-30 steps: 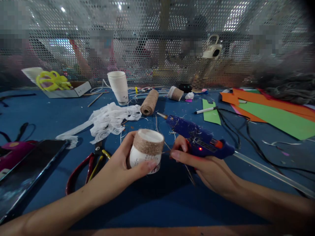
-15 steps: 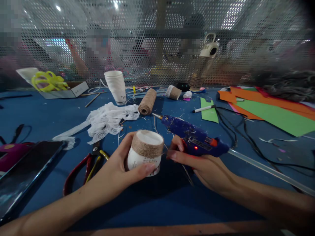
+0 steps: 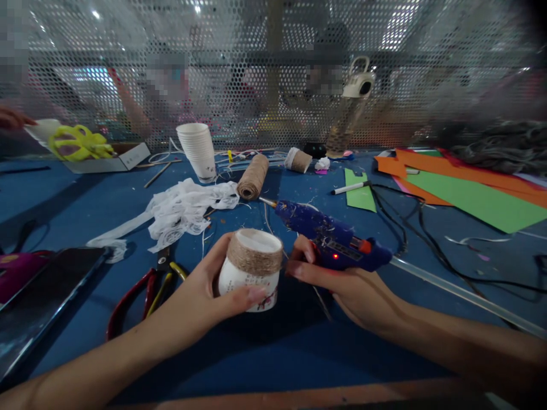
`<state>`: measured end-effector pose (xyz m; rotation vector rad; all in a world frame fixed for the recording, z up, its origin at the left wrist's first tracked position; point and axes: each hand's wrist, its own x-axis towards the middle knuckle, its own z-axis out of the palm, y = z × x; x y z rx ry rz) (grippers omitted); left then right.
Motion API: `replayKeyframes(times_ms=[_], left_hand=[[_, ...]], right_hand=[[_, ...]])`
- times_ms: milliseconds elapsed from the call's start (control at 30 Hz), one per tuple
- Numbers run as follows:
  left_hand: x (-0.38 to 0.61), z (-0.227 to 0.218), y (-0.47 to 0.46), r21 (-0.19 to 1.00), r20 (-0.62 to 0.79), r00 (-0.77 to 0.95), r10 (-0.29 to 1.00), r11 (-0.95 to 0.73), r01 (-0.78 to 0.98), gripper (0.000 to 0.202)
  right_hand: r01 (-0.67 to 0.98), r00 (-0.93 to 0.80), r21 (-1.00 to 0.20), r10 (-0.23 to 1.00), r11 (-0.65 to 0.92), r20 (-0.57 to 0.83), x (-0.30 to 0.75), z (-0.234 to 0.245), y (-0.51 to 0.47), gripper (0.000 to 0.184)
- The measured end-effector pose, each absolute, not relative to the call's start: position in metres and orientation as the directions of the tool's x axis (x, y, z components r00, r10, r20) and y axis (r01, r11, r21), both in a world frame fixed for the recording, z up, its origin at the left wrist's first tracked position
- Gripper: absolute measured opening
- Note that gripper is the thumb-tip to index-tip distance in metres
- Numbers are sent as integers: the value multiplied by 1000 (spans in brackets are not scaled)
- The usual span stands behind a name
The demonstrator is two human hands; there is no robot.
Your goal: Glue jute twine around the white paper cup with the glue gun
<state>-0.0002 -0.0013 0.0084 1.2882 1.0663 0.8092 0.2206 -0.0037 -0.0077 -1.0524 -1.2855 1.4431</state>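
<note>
My left hand [image 3: 222, 296] is closed round a white paper cup [image 3: 252, 285] whose upper part is wrapped in brown twine [image 3: 255, 255]. The cup tilts slightly, its open mouth towards the top. In my right hand [image 3: 342, 279] is a blue glue gun [image 3: 325, 230] with a lit red light and fine glue threads on its body. Its nozzle [image 3: 268, 201] points left, above and beyond the cup, apart from it. A thin strand of twine [image 3: 321, 303] hangs below the right fingers. A clear glue stick [image 3: 465, 296] sticks out of the gun's back end.
Behind the cup lie a twine roll [image 3: 253, 176], white lace [image 3: 183, 210] and stacked paper cups [image 3: 197, 151]. Red-handled pliers [image 3: 137, 302] and a phone [image 3: 47, 307] are at left. Coloured paper [image 3: 478, 193] and a black cable [image 3: 440, 259] lie at right. A perforated screen [image 3: 256, 74] stands behind.
The cup has turned a little in my left hand, showing more of its red print. The glue gun stays in my right hand. Another person's hand has appeared at the far left.
</note>
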Motion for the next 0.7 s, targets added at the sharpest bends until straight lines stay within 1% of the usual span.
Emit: replayKeyframes(times_ms=[167,333,500,600,700], left_hand=[[2,9,-2,979,-205,307,929,200,49,62],[2,10,-3,968,-243,313,918,250,19,62],[-5,5,2,971,-237,355,904,234,53,70],[-9,4,4,973,-228,407,885,218,72,67],[-9,4,4,973,-229,411,883,225,59,65]], right_hand=[[-100,-251,-995,968,-27,-1,220,-8,-3,26],[-112,-254,-992,967,-52,-21,220,-7,-4,29],[-111,-254,-993,967,-40,-10,219,-8,-3,29],[-126,-280,-991,960,-44,-6,218,-6,-3,28],[-117,-270,-991,962,-62,-29,217,-4,-4,28]])
